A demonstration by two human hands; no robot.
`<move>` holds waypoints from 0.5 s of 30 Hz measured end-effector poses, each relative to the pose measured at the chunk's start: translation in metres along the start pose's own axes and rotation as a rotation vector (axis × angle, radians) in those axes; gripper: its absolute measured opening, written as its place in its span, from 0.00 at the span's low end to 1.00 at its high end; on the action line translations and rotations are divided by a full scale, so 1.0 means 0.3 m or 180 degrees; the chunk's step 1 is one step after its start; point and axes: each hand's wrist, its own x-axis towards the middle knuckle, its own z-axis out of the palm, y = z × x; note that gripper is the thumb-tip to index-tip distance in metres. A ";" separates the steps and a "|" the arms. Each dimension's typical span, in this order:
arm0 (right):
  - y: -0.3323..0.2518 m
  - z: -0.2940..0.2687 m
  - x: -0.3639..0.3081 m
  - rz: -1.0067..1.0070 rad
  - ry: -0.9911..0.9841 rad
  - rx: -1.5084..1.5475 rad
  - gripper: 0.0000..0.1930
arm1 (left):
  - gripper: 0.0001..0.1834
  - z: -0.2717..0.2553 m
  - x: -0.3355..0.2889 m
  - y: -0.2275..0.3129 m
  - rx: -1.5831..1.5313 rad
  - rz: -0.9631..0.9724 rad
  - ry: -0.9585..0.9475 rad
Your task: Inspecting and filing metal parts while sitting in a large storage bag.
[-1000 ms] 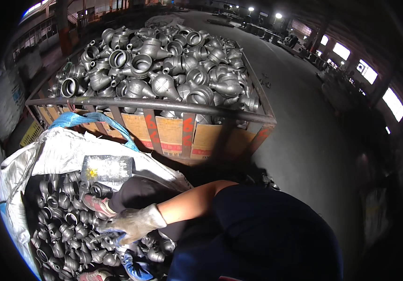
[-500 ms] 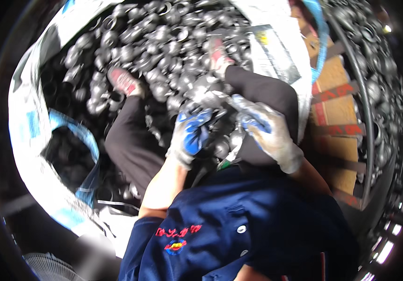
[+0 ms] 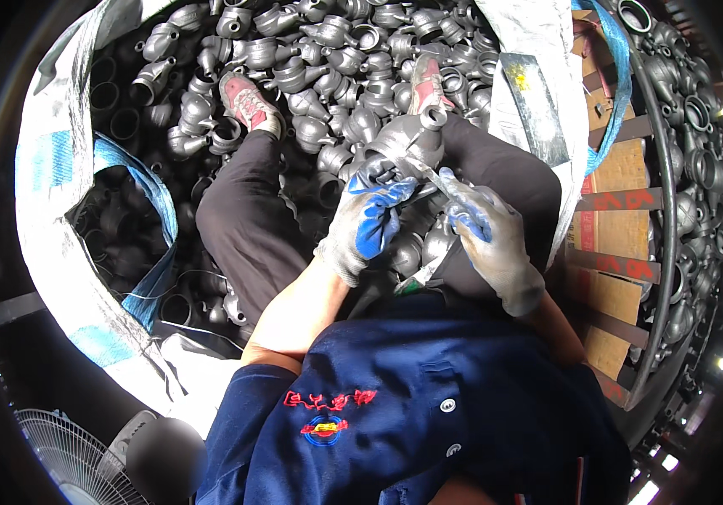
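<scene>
The bulb-shaped grey metal casting [image 3: 409, 141], held above a heap of similar grey castings [image 3: 290, 76], could twist from the gloved left hand [image 3: 365, 220] gripping its near end if the slim pale tool [image 3: 423, 166], seemingly pinched in the gloved right hand [image 3: 489, 240], skids.

caged fan [image 3: 67, 459], lower left | blue strap [image 3: 165, 217] on white sack [image 3: 44, 240], left | cardboard-lined metal crate [image 3: 618, 200], right

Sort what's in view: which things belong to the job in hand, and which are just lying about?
In hand:
Grey metal fitting, held by the gloved left hand
Gloved right hand, close beside it; what its grip holds is unclear

Apparently just lying about:
Loose fittings inside the white bag
Slatted crate of fittings
Fan
</scene>
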 end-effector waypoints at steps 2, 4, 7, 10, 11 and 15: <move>0.006 0.011 -0.004 -0.0014 -0.0042 -0.0282 0.20 | 0.18 -0.038 -0.008 -0.072 0.0550 -0.0024 -0.0127; 0.010 0.017 -0.015 0.0046 -0.0107 -0.0389 0.19 | 0.18 -0.061 -0.005 -0.104 0.1635 0.0528 -0.0391; 0.013 0.010 -0.019 0.0047 -0.0235 -0.0657 0.19 | 0.20 0.002 0.000 -0.083 -0.0394 -0.0379 0.0169; 0.011 -0.005 -0.018 0.0009 -0.0331 -0.0792 0.19 | 0.22 0.000 0.006 -0.082 -0.0412 -0.0720 0.0248; 0.007 -0.009 -0.019 0.0031 -0.0366 -0.0756 0.20 | 0.22 -0.011 0.006 -0.103 -0.0413 -0.0706 0.0256; 0.007 -0.017 -0.022 0.0183 -0.0395 -0.0416 0.20 | 0.16 -0.066 0.006 -0.215 0.0715 0.0254 -0.0166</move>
